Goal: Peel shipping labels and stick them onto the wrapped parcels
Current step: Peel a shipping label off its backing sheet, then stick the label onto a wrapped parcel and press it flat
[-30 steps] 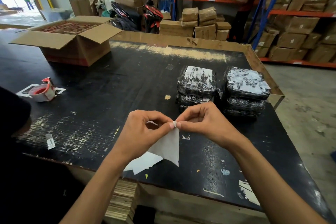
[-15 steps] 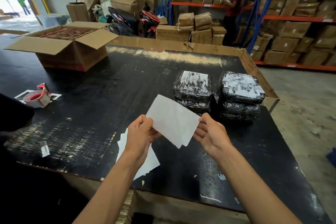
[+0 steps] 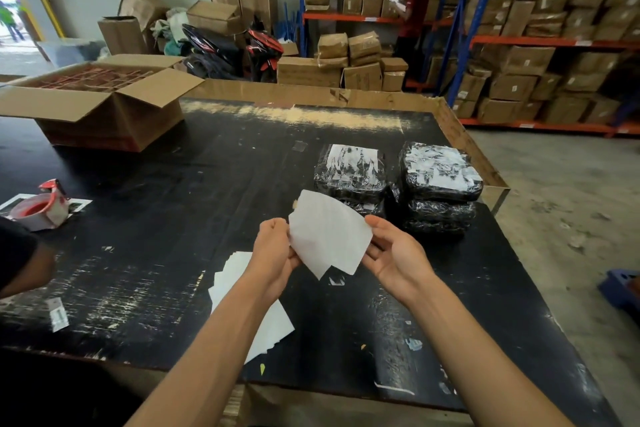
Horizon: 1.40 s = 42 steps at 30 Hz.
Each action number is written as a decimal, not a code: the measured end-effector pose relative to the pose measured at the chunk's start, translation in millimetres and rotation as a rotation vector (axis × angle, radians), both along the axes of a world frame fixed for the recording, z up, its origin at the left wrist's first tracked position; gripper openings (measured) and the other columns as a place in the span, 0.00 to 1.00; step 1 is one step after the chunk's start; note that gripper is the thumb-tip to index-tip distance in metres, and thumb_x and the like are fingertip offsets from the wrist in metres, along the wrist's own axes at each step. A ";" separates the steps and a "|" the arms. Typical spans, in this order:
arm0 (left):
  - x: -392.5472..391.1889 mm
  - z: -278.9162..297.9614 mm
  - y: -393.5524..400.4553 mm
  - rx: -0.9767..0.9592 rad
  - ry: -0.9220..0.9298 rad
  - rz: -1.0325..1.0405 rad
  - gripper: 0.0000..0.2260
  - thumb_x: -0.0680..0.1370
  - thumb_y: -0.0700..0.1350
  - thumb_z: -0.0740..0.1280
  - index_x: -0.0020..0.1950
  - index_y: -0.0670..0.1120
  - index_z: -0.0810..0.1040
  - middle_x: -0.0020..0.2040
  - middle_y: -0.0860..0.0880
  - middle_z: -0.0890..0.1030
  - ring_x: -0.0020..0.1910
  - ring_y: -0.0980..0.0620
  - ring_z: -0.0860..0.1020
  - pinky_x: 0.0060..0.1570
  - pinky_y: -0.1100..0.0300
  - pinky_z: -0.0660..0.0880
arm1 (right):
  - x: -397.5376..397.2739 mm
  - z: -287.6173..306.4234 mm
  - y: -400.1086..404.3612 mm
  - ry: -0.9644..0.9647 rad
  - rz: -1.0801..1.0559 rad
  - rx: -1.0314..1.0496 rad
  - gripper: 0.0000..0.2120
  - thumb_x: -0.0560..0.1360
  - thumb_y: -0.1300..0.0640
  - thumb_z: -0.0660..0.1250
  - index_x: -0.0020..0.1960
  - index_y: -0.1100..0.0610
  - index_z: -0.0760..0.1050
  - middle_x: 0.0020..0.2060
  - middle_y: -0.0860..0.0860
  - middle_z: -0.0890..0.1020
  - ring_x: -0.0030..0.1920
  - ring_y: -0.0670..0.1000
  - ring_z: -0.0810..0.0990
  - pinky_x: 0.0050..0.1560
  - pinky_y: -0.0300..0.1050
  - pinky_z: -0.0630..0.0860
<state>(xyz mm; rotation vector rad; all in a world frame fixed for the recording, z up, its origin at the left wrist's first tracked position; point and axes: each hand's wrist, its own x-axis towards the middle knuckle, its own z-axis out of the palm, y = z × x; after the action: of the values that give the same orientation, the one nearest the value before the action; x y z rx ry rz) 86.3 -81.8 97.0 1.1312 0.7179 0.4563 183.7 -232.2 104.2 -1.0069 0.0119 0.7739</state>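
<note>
A white label sheet (image 3: 327, 234) is held above the black table (image 3: 173, 218), blank side toward me, bowed. My left hand (image 3: 273, 253) pinches its left edge. My right hand (image 3: 394, 253) is palm up, fingers extended, touching the sheet's right edge. Two layers show at the sheet's lower corner. A pile of white label sheets (image 3: 242, 288) lies on the table under my left forearm. Two stacks of parcels in black wrap stand just beyond the sheet: the left stack (image 3: 349, 173) and the right stack (image 3: 438, 180), each with a white label on top.
An open cardboard box (image 3: 104, 104) stands at the table's far left. A red tape dispenser (image 3: 41, 208) lies at the left edge, near another person's arm (image 3: 24, 267). A cardboard wall (image 3: 311, 95) borders the table's far side. A person (image 3: 414, 7) stands at shelving behind.
A second ago both hands pinched one corner of the hanging sheet. They have since moved apart, raised the sheet flat, and my right hand's fingers have straightened. The camera has tilted up slightly.
</note>
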 end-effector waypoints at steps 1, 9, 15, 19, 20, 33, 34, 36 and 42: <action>4.1 4.3 1.4 -0.037 -0.010 -0.030 0.08 0.80 0.38 0.56 0.51 0.41 0.74 0.41 0.45 0.79 0.41 0.49 0.78 0.35 0.58 0.79 | 3.0 1.9 0.8 0.003 -0.026 -0.003 0.11 0.80 0.68 0.58 0.55 0.63 0.78 0.49 0.59 0.83 0.47 0.56 0.82 0.54 0.53 0.79; 44.9 13.0 5.1 -0.244 -0.099 -0.140 0.17 0.85 0.40 0.55 0.73 0.37 0.65 0.67 0.39 0.76 0.55 0.46 0.79 0.34 0.57 0.81 | 23.0 9.3 0.7 -0.091 -0.088 0.064 0.10 0.80 0.60 0.63 0.58 0.62 0.78 0.50 0.59 0.85 0.45 0.53 0.85 0.42 0.45 0.84; 65.2 5.9 10.5 -0.050 -0.052 -0.082 0.12 0.84 0.38 0.56 0.64 0.36 0.73 0.54 0.42 0.82 0.47 0.49 0.81 0.38 0.57 0.79 | 44.8 11.8 -2.0 -0.202 -0.175 -0.019 0.20 0.75 0.74 0.67 0.59 0.54 0.76 0.53 0.61 0.83 0.52 0.60 0.83 0.45 0.52 0.84; 77.3 8.4 28.0 0.057 0.009 0.004 0.09 0.84 0.38 0.57 0.56 0.39 0.76 0.49 0.44 0.83 0.43 0.50 0.82 0.34 0.60 0.78 | 75.7 12.1 -2.1 -0.091 -0.193 -0.074 0.24 0.75 0.73 0.67 0.68 0.57 0.72 0.54 0.62 0.83 0.49 0.58 0.85 0.42 0.50 0.85; 80.0 9.3 33.8 0.086 0.034 0.017 0.09 0.84 0.38 0.57 0.53 0.40 0.76 0.49 0.43 0.82 0.41 0.50 0.81 0.30 0.61 0.77 | 82.9 13.0 -1.8 -0.036 -0.154 -0.073 0.22 0.75 0.72 0.67 0.68 0.61 0.73 0.51 0.61 0.84 0.45 0.56 0.85 0.39 0.47 0.85; 109.1 21.2 86.0 0.132 0.181 0.367 0.08 0.77 0.40 0.57 0.41 0.42 0.73 0.39 0.43 0.75 0.34 0.47 0.74 0.32 0.57 0.69 | 148.7 38.7 -12.0 -0.122 0.055 -0.093 0.09 0.78 0.70 0.65 0.56 0.64 0.78 0.45 0.57 0.86 0.42 0.52 0.85 0.40 0.43 0.85; 109.7 20.8 89.1 0.133 0.188 0.397 0.08 0.78 0.40 0.55 0.44 0.41 0.73 0.38 0.44 0.74 0.34 0.47 0.74 0.31 0.57 0.69 | 152.0 40.9 -11.5 -0.114 0.039 -0.079 0.09 0.78 0.70 0.64 0.57 0.64 0.77 0.45 0.57 0.86 0.43 0.52 0.85 0.41 0.44 0.85; 112.0 14.4 101.6 0.150 0.208 0.452 0.10 0.79 0.39 0.53 0.49 0.40 0.74 0.40 0.42 0.76 0.37 0.45 0.75 0.35 0.57 0.71 | 160.9 44.5 -9.1 -0.096 -0.007 -0.049 0.13 0.79 0.69 0.63 0.64 0.66 0.74 0.52 0.61 0.84 0.48 0.55 0.84 0.45 0.48 0.84; 123.2 -21.6 126.9 0.074 0.278 0.390 0.13 0.78 0.41 0.57 0.58 0.36 0.73 0.50 0.38 0.74 0.43 0.41 0.77 0.46 0.49 0.73 | 167.4 57.2 -3.1 -0.111 -0.077 0.036 0.07 0.82 0.61 0.60 0.57 0.61 0.75 0.56 0.59 0.82 0.53 0.57 0.82 0.42 0.49 0.84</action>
<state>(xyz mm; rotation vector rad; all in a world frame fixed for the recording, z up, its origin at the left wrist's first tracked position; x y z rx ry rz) 209.4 45.1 75.3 1.1378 1.1834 0.6657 351.1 -235.3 161.4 -1.0084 -0.0583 0.6455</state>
